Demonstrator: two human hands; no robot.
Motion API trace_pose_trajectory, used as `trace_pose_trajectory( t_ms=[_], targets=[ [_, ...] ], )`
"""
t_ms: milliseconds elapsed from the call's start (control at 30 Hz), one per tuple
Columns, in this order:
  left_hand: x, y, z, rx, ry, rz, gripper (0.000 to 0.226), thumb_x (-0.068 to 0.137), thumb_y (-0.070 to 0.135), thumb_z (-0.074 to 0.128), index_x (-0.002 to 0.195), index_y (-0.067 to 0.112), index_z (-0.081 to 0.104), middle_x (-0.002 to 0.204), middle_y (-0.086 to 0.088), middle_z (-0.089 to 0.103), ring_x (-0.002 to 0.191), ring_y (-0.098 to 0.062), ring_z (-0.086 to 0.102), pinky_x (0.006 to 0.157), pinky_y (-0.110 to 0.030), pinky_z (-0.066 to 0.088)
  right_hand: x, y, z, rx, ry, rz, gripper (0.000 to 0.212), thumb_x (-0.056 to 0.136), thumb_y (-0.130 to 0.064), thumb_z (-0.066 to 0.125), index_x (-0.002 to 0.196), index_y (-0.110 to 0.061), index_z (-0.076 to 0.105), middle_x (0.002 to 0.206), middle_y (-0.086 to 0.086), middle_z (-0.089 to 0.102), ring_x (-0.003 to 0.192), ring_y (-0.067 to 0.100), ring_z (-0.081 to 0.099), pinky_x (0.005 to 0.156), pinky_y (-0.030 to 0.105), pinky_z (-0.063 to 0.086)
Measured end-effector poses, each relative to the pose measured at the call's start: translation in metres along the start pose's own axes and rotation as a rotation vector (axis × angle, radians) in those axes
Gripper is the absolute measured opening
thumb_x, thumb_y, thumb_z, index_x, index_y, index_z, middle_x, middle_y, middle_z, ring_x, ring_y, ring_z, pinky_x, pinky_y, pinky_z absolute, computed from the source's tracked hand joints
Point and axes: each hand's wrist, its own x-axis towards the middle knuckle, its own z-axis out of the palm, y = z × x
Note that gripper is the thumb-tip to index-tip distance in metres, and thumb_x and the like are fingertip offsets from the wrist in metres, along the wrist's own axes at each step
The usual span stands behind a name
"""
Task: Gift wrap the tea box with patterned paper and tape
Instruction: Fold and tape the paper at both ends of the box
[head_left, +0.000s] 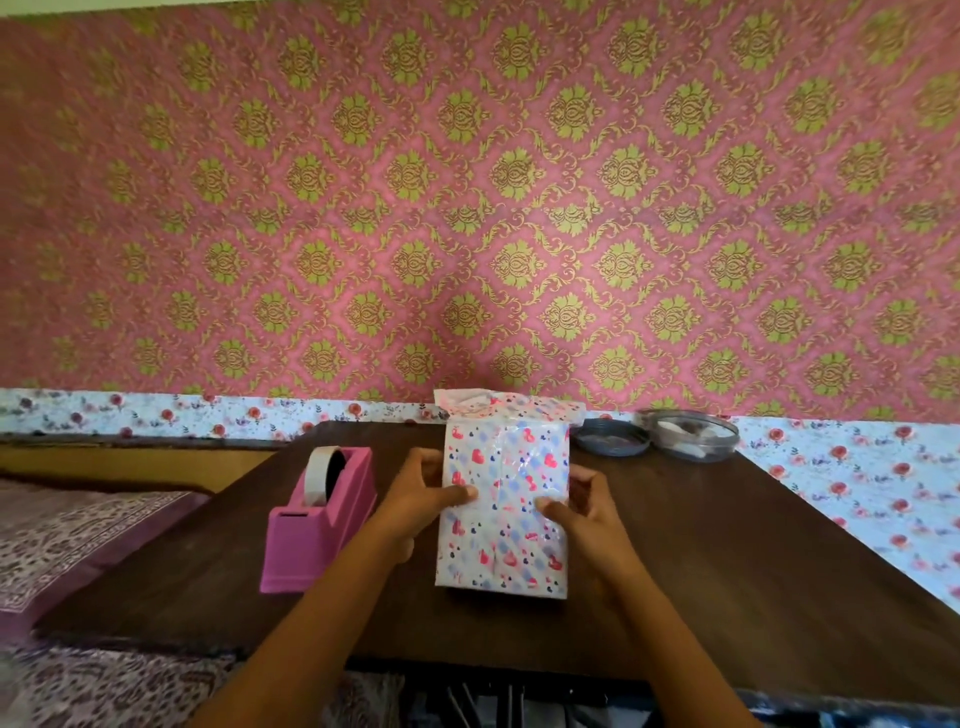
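Note:
The tea box (504, 525) lies on the dark wooden table (727, 561), covered in white paper with pink hearts and blue drops. Loose paper sticks up at its far end (498, 402). My left hand (421, 493) grips the box's left side, thumb across the top face. My right hand (582, 506) grips the right side, thumb pressing on the top near the middle. A pink tape dispenser (322, 525) with a white tape roll stands just left of my left hand.
Two round shallow containers (613, 439) (691, 434) sit at the table's far right, behind the box. A patterned bed cover (78, 519) lies to the left of the table. Floral and damask wallpaper backs the scene.

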Motion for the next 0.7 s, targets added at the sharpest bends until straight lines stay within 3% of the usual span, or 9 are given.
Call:
trace_pose_trajectory(
  t_ms=[67,133,200,233,333,400,500,633,700],
  targets=[
    [-0.004,-0.004,-0.01,0.005,-0.077,0.03,0.064,0.072,0.009,0.076,0.122,0.022,0.038,0.128,-0.003,0.05,0.109,-0.02,0.054,0.08,-0.033,0.051,-0.002,-0.001,-0.003,0.018,0.062,-0.08,0.04,0.08,-0.006,0.068,0.112,-0.011,0.044,0.118,0.013,0.057,0.109,0.024,0.057,0.086,0.034,0.051],
    [-0.006,-0.003,-0.021,0.055,-0.195,0.054,0.076,0.07,0.012,0.077,0.13,0.025,0.033,0.127,0.001,0.051,0.115,-0.019,0.051,0.09,-0.034,0.048,-0.003,-0.007,-0.006,-0.012,0.05,-0.101,0.061,0.071,-0.023,0.077,0.12,-0.011,0.043,0.124,0.015,0.053,0.115,0.023,0.053,0.095,0.039,0.048],
    [-0.009,0.004,-0.027,0.079,-0.28,0.075,0.077,0.069,0.015,0.076,0.133,0.026,0.034,0.119,0.008,0.055,0.108,-0.012,0.054,0.087,-0.028,0.047,-0.004,-0.011,-0.007,-0.115,-0.079,-0.086,0.084,0.059,-0.046,0.082,0.127,-0.021,0.04,0.132,0.005,0.049,0.121,0.017,0.05,0.099,0.039,0.046],
    [-0.009,0.008,-0.028,0.082,-0.309,0.084,0.079,0.066,0.019,0.078,0.132,0.028,0.035,0.115,0.011,0.057,0.104,-0.007,0.055,0.083,-0.024,0.048,-0.004,-0.011,-0.006,-0.127,-0.146,-0.076,0.078,0.061,-0.046,0.081,0.126,-0.026,0.041,0.132,-0.001,0.05,0.119,0.013,0.051,0.096,0.033,0.049],
    [-0.011,0.012,-0.028,0.114,-0.353,0.101,0.085,0.058,0.031,0.084,0.127,0.033,0.035,0.111,0.015,0.059,0.099,-0.002,0.056,0.077,-0.02,0.048,-0.008,-0.008,-0.005,-0.027,-0.24,-0.085,0.047,0.079,-0.015,0.071,0.114,-0.033,0.044,0.123,-0.011,0.055,0.109,0.004,0.057,0.08,0.02,0.053],
    [-0.012,0.01,-0.028,0.181,-0.323,0.142,0.072,0.072,0.017,0.076,0.128,0.031,0.033,0.109,0.016,0.057,0.097,-0.001,0.056,0.071,-0.015,0.049,-0.009,-0.008,-0.009,-0.037,-0.264,-0.104,0.053,0.075,-0.022,0.074,0.117,-0.035,0.044,0.127,-0.01,0.054,0.116,0.008,0.055,0.086,0.024,0.052],
    [-0.009,0.006,-0.028,0.245,-0.277,0.213,0.071,0.073,0.015,0.075,0.128,0.032,0.034,0.117,0.013,0.055,0.108,-0.008,0.056,0.074,-0.016,0.049,-0.008,-0.014,-0.013,-0.134,-0.281,-0.114,0.07,0.062,-0.043,0.076,0.123,-0.035,0.043,0.131,-0.013,0.051,0.127,0.012,0.046,0.102,0.034,0.043],
    [-0.004,0.004,-0.028,0.26,-0.254,0.259,0.075,0.07,0.018,0.078,0.128,0.035,0.033,0.122,0.014,0.054,0.112,-0.008,0.054,0.083,-0.021,0.051,-0.005,-0.032,-0.001,-0.143,-0.055,-0.216,0.099,0.053,-0.065,0.071,0.138,-0.029,0.035,0.142,-0.007,0.042,0.133,0.014,0.038,0.109,0.044,0.036],
    [-0.004,0.004,-0.027,0.258,-0.269,0.263,0.073,0.073,0.017,0.076,0.127,0.036,0.032,0.117,0.018,0.053,0.104,-0.002,0.054,0.073,-0.014,0.051,-0.003,-0.045,0.011,-0.349,0.189,-0.444,0.083,0.067,-0.066,0.06,0.135,-0.024,0.04,0.14,-0.004,0.044,0.129,0.014,0.04,0.105,0.044,0.039]
  ],
)
